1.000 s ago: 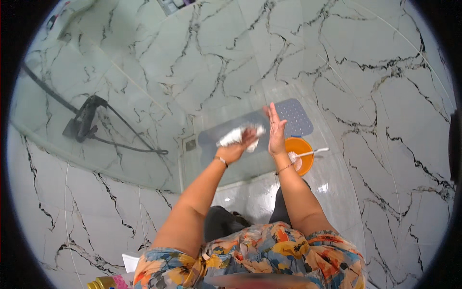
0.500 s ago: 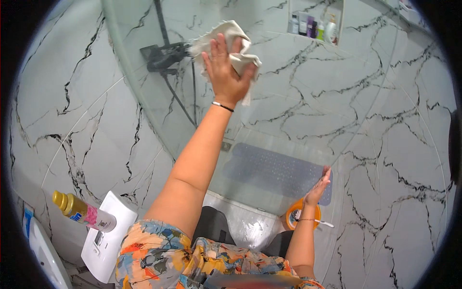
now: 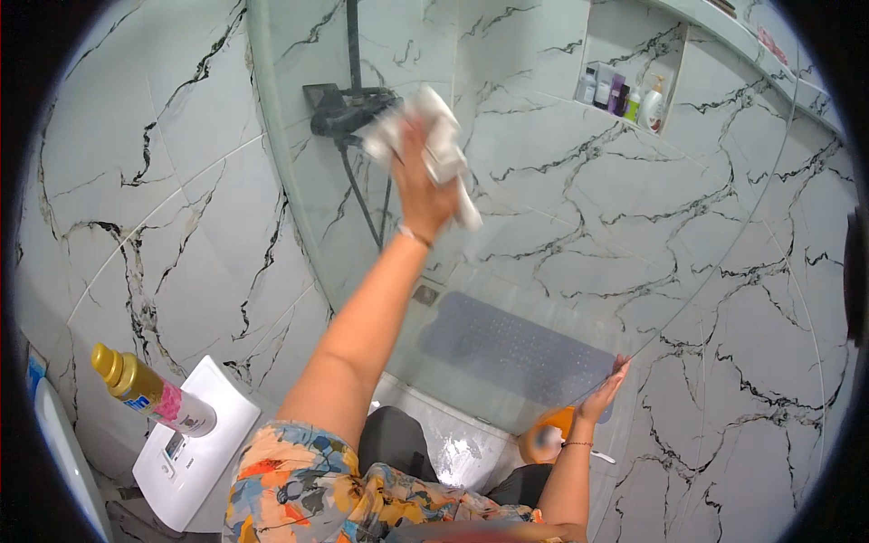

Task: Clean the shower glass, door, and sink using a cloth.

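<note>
My left hand [image 3: 424, 185] is pressed flat over a crumpled white cloth [image 3: 441, 136] on a clear glass shower panel [image 3: 534, 249]. Motion smears its fingers and part of the cloth. Through the glass, just beyond the cloth, shows a black shower mixer [image 3: 344, 113]. Lower right, my right hand [image 3: 602, 396] has its fingers stretched out along the panel's edge and holds nothing. Under that wrist, partly hidden by it, is an orange tub [image 3: 552, 423] with a white handle-like stick [image 3: 602, 457] beside it.
A gold-capped spray can [image 3: 154, 389] stands on a white box-like ledge [image 3: 195, 462] at lower left. Beside it curves a white basin edge [image 3: 68, 462]. Behind the glass lie a grey bath mat [image 3: 516, 348] and a niche with several bottles [image 3: 620, 95]. Marbled tiles [image 3: 181, 181] cover the walls.
The view has shifted. My left hand and the cloth have slid left and down across the glass, nearer the mixer. My right hand stays stretched out by the panel's edge.
</note>
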Motion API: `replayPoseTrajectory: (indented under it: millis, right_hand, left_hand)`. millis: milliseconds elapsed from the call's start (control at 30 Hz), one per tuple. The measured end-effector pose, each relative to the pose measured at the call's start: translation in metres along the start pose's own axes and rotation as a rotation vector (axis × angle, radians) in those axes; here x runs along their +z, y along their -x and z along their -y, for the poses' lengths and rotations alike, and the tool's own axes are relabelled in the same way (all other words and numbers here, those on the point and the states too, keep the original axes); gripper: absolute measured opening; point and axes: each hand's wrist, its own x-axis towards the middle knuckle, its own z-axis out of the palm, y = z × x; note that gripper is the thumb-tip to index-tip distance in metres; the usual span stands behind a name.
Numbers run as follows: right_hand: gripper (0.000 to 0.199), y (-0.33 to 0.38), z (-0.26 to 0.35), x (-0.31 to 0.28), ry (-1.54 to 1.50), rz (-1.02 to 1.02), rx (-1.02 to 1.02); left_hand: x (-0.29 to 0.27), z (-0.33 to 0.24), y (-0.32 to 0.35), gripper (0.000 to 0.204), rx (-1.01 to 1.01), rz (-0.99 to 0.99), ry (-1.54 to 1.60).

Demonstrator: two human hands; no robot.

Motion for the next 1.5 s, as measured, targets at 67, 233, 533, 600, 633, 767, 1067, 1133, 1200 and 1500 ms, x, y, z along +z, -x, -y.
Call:
replayPoseTrajectory:
  millis: [67,233,533,600,633,767,1067,1133,1200,1500]
  right_hand:
    - [0.06,0.001,-0.001,0.007,-0.004,-0.009,0.006]
    - [0.066,0.003,-0.007,0.004,0.074,-0.018,0.001]
    - [0.083,-0.016,0.036,0.053,0.648,-0.052,-0.462]
    - [0.084,-0.031,0.053,0.06,0.791,-0.027,-0.579]
    - [0.087,-0.039,0.056,0.064,0.909,-0.081,-0.51]
    - [0.09,-0.044,0.044,0.069,1.032,-0.162,-0.481]
    - [0.096,-0.046,0.033,0.07,1.143,-0.219,-0.6]
    - [0.096,-0.047,0.03,0.074,1.149,-0.216,-0.59]
    - [0.097,-0.047,0.03,0.07,1.169,-0.21,-0.578]
    - [0.093,-0.049,0.037,0.074,1.139,-0.216,-0.595]
  left_hand:
    - [-0.006,0.035,-0.054,0.059,-0.213,-0.085,-0.045]
    - [-0.008,0.038,-0.04,0.059,-0.29,-0.162,0.018]
    - [-0.039,0.033,0.183,0.063,0.027,0.531,-0.148]
    - [-0.036,0.035,0.117,0.065,-0.04,0.39,-0.114]
    - [-0.037,0.04,0.074,0.068,-0.11,0.309,-0.048]
    - [-0.039,0.102,-0.043,0.063,-0.277,-0.107,0.079]
    - [-0.045,0.122,0.157,0.064,-0.55,-0.065,0.008]
    - [-0.063,0.106,0.231,0.071,-0.589,0.094,-0.029]
    - [-0.071,0.098,0.256,0.07,-0.674,0.16,-0.077]
    - [-0.071,0.159,-0.006,0.072,-0.149,-0.069,-0.002]
